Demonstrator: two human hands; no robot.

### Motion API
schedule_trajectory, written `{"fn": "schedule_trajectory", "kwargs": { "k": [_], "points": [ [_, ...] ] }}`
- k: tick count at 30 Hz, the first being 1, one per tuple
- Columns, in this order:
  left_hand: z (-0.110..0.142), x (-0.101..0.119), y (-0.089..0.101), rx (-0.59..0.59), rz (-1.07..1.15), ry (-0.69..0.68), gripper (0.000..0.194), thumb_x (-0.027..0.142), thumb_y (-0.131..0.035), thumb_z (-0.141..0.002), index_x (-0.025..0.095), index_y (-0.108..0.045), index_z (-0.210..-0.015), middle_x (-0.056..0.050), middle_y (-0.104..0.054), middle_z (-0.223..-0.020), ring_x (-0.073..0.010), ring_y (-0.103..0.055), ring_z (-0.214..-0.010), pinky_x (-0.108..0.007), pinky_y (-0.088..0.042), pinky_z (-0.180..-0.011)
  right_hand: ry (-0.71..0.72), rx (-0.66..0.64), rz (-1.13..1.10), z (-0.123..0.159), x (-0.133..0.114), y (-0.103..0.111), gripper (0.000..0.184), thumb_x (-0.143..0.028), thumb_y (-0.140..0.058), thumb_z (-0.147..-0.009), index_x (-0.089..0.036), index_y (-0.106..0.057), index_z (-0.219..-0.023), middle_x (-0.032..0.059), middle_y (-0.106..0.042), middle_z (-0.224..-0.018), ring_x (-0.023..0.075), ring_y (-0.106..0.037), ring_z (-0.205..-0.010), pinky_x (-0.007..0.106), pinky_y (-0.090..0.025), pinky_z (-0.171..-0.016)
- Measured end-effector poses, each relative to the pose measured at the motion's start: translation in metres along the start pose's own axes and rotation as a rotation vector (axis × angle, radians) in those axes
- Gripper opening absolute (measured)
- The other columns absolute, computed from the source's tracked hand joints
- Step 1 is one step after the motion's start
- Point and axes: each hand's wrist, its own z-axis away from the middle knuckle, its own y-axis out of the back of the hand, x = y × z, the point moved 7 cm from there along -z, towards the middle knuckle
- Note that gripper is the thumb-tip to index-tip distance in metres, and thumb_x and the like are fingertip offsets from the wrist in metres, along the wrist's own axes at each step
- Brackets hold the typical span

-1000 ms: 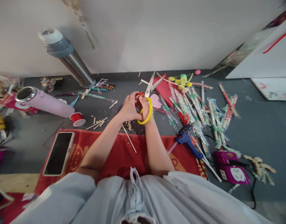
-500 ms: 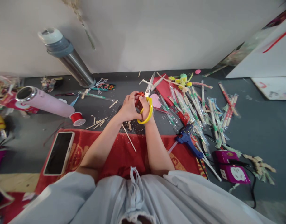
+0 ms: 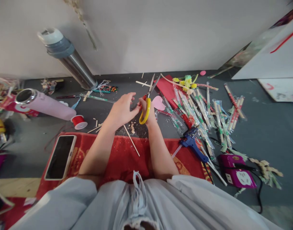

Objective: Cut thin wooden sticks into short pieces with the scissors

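Note:
My right hand (image 3: 148, 115) grips a pair of scissors (image 3: 147, 110) by the yellow handle, a little above the table. The blades point away from me and are slightly parted. A thin pale stick (image 3: 139, 82) lies by the blade tips. Something red shows near the handle, partly hidden by my fingers. My left hand (image 3: 122, 110) is just left of the scissors, fingers apart, its thumb reaching toward the handle; I see nothing held in it. Short cut stick pieces (image 3: 132, 127) and a longer stick (image 3: 132, 140) lie below my hands.
At left are a steel thermos (image 3: 77, 67), a pink bottle (image 3: 46, 105), a red ribbon spool (image 3: 78, 122) and a phone (image 3: 60, 157) on a red cloth (image 3: 122, 153). To the right lie wrapped sticks (image 3: 194, 105), a blue glue gun (image 3: 191, 145) and a purple power strip (image 3: 237, 172).
My left hand has drawn back leftward from the scissors and its fingers have spread. The scissors have shifted slightly left and turned in my right hand, their blades now closer together.

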Motion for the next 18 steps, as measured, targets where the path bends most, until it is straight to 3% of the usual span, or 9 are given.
{"fn": "schedule_trajectory", "kwargs": {
  "k": [2, 4, 6, 10, 15, 18],
  "points": [
    [0.006, 0.01, 0.023, 0.156, -0.088, -0.026, 0.031, 0.022, -0.049, -0.088, 0.018, -0.062, -0.116, -0.008, -0.069, -0.103, -0.0201, -0.066, -0.093, -0.04, -0.052, -0.092, 0.017, 0.006, 0.139, 0.002, -0.001, 0.002, 0.037, -0.057, -0.058, -0.078, -0.021, -0.052, -0.084, -0.0044, -0.052, -0.071, 0.0105, -0.048, -0.064, 0.027, -0.041, -0.066],
    [0.01, 0.018, 0.039, 0.307, -0.178, -0.103, 0.028, 0.017, -0.043, -0.09, 0.022, -0.066, -0.106, -0.007, -0.069, -0.102, -0.0212, -0.063, -0.101, -0.041, -0.049, -0.097, 0.045, -0.005, 0.263, 0.004, -0.003, 0.001, 0.037, -0.057, -0.058, -0.079, -0.021, -0.053, -0.086, -0.0039, -0.054, -0.074, 0.0108, -0.049, -0.066, 0.027, -0.041, -0.068],
    [0.011, 0.021, 0.044, 0.381, -0.239, -0.188, 0.031, 0.013, -0.042, -0.09, 0.025, -0.066, -0.107, -0.006, -0.068, -0.11, -0.0232, -0.059, -0.112, -0.042, -0.045, -0.104, 0.107, -0.038, 0.376, 0.008, -0.009, -0.004, 0.038, -0.058, -0.057, -0.08, -0.021, -0.053, -0.086, -0.0026, -0.055, -0.076, 0.0118, -0.05, -0.067, 0.028, -0.041, -0.07],
    [0.007, 0.015, 0.04, 0.367, -0.291, -0.196, 0.035, 0.014, -0.04, -0.091, 0.023, -0.063, -0.116, -0.007, -0.066, -0.119, -0.0241, -0.057, -0.119, -0.043, -0.043, -0.107, 0.258, -0.074, 0.562, 0.014, -0.018, -0.016, 0.042, -0.061, -0.06, -0.08, -0.02, -0.05, -0.084, 0.0004, -0.055, -0.077, 0.0152, -0.051, -0.071, 0.033, -0.045, -0.074],
    [0.002, -0.002, 0.032, 0.246, -0.356, 0.08, 0.03, 0.024, -0.04, -0.094, 0.022, -0.067, -0.108, -0.009, -0.071, -0.1, -0.0244, -0.065, -0.099, -0.035, -0.048, -0.088, 0.402, -0.034, 0.66, 0.017, -0.017, -0.022, 0.045, -0.063, -0.056, -0.083, -0.019, -0.049, -0.09, 0.005, -0.056, -0.084, 0.0201, -0.053, -0.083, 0.043, -0.048, -0.086],
    [0.002, -0.007, 0.032, 0.208, -0.359, 0.151, 0.028, 0.024, -0.041, -0.093, 0.024, -0.067, -0.103, -0.007, -0.072, -0.094, -0.0224, -0.066, -0.091, -0.031, -0.046, -0.081, 0.451, -0.015, 0.702, 0.018, -0.016, -0.022, 0.045, -0.062, -0.054, -0.084, -0.018, -0.049, -0.093, 0.0086, -0.057, -0.09, 0.0227, -0.054, -0.089, 0.048, -0.047, -0.091]
  ]
}}
